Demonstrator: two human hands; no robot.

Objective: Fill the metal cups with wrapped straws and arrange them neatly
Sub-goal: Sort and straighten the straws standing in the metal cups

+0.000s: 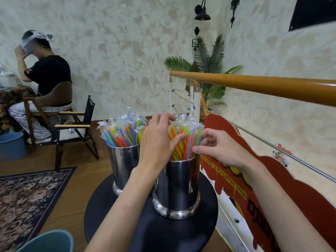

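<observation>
Two bare forearms enter from the lower edge. Left hand (160, 140) and right hand (218, 150): no sleeves, gloves, rings or watch visible.

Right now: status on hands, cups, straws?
Left hand open, fingers pressing straws in near cup. Right hand pinching those straws at the rim. Far cup full, untouched. Nothing in the way.

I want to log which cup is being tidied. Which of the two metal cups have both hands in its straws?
The nearer metal cup: left hand and right hand touch its straws. The farther cup stands untouched.
</observation>
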